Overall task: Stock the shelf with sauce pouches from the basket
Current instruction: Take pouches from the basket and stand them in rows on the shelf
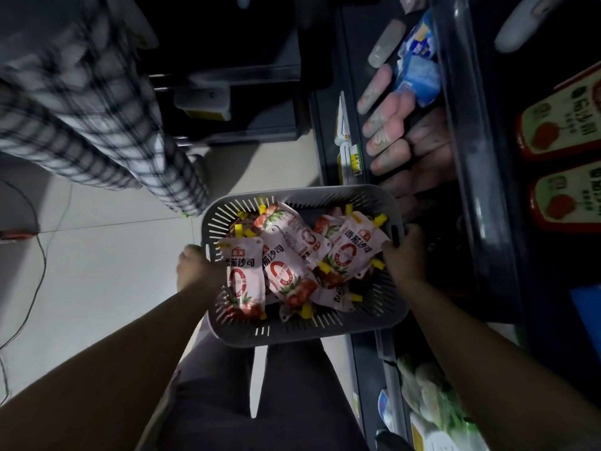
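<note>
Both our forearms reach forward and down over our trousers, set wide apart. Our left hand and right hand curl their fingers round opposite ends of the grey basket. Pouches lie heaped inside it. Beyond, at right, the shelf carries red bottles.

We're in a shop aisle here: dark shelving runs down our right, yellow price labels clipped along its front edge, identical red-and-green sauce packs facing out, blue packets further along, bagged goods lower down, and a grey basket heaped with matching sauce pouches over pale floor tiles.
</note>
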Tool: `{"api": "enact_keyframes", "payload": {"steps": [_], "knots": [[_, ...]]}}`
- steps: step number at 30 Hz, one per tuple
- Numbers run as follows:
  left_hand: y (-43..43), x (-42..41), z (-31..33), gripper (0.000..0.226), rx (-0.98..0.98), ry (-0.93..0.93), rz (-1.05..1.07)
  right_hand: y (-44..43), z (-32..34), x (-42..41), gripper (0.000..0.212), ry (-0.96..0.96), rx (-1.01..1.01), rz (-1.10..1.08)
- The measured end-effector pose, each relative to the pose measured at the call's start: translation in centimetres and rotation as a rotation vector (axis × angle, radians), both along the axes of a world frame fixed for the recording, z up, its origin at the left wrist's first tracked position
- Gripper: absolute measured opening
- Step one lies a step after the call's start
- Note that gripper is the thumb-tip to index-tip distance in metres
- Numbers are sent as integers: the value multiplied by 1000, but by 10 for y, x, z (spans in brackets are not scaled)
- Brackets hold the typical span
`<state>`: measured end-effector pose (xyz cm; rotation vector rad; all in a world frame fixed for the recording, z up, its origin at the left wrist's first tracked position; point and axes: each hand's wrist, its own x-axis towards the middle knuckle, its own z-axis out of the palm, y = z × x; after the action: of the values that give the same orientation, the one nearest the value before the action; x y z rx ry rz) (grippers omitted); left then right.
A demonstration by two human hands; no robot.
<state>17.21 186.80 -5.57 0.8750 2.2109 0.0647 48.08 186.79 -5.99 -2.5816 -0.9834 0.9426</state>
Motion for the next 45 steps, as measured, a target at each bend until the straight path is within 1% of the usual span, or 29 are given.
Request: {"api": "enact_keyframes", "payload": {"steps": [1,2,3,4,6,8,10,12,13,15,18,21,23,26,27,29,31,33,36,37,39,41,43,45], "knots": [[0,5,8,37,151,88,-20,-4,8,-6,40,-126,63,111],[0,10,15,34,280,138,-60,-7,13,-13,40,-220,135,221],[0,16,24,30,355,133,-110,-10,18,-22,38,-250,206,317],[-2,22,27,27,384,93,-152,-12,20,-32,36,-218,251,399],[-6,34,26,27,335,-14,-227,-16,17,-54,32,-60,233,513],[-12,42,14,32,230,-70,-270,-21,9,-76,34,150,108,530],[-17,45,1,47,68,-105,-154,-26,-3,-95,39,279,1,485],[-22,45,-9,61,-98,-164,50,-27,-16,-111,48,322,-80,429],[-24,44,-13,64,-159,-196,135,-27,-22,-117,54,334,-120,399],[-26,43,-22,62,-219,-240,229,-25,-33,-127,60,327,-184,374],[-27,43,-35,53,-212,-206,224,-24,-46,-134,57,276,-198,439],[-26,46,-42,54,-222,-138,168,-22,-53,-132,55,300,-239,479],[-27,48,-43,56,-243,-113,106,-23,-53,-125,52,371,-272,429],[-31,48,-41,66,-208,-142,4,-33,-46,-104,56,473,-253,281],[-32,47,-42,70,-197,-163,-23,-38,-41,-97,55,504,-242,206],[-34,45,-40,76,-195,-178,-103,-52,-33,-80,46,590,-198,-18],[-35,43,-40,74,-195,-168,-158,-64,-27,-66,40,706,-137,-264],[-34,42,-41,71,-194,-138,-202,-71,-30,-57,40,782,-104,-418],[-31,40,-45,85,-212,-85,-316,-72,-40,-55,43,832,-121,-473],[-29,40,-47,86,-225,-95,-298,-70,-42,-55,41,843,-131,-469],[-26,37,-51,75,-230,-182,-206,-68,-45,-54,37,868,-143,-458],[-25,34,-53,70,-247,-255,-174,-68,-48,-52,40,880,-151,-448],[-23,31,-55,74,-291,-283,-252,-69,-51,-51,43,873,-144,-429],[-21,31,-55,73,-312,-301,-304,-71,-52,-51,43,859,-126,-417]]}}
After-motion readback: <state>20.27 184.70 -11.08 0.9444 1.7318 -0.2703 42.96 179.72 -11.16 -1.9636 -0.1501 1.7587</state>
